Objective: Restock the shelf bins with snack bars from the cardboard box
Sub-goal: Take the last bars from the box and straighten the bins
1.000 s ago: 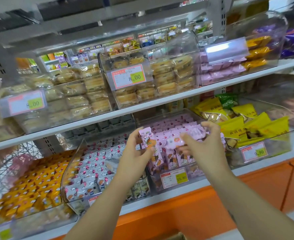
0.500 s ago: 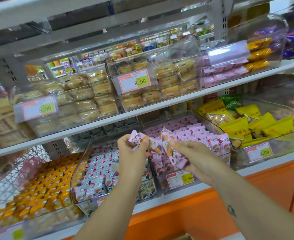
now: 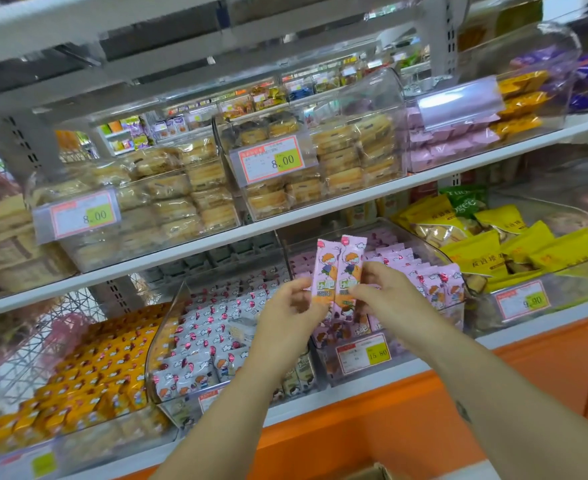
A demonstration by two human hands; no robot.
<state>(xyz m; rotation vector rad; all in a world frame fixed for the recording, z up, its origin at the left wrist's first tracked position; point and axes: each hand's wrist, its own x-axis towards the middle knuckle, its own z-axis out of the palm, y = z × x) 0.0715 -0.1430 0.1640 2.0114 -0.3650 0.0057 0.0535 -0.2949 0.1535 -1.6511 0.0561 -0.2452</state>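
Two pink snack bars (image 3: 337, 268) stand upright side by side in front of the lower shelf. My left hand (image 3: 292, 310) grips the left bar's lower half, and my right hand (image 3: 386, 296) pinches the right bar from the other side. Behind them is a clear bin (image 3: 455, 271) with rows of the same pink bars and a 15.80 price tag (image 3: 363, 353). A corner of the cardboard box (image 3: 372, 472) shows at the bottom edge.
Left of the pink bin sit a clear bin of white bars (image 3: 202, 341) and a bin of orange bars (image 3: 88, 372). Yellow packets (image 3: 486, 247) fill the bin at right. The upper shelf (image 3: 181, 254) carries clear bins of wrapped cakes.
Both hands have lifted the pink bars from a crossed, tilted hold to upright and side by side, slightly higher in front of the pink bin.
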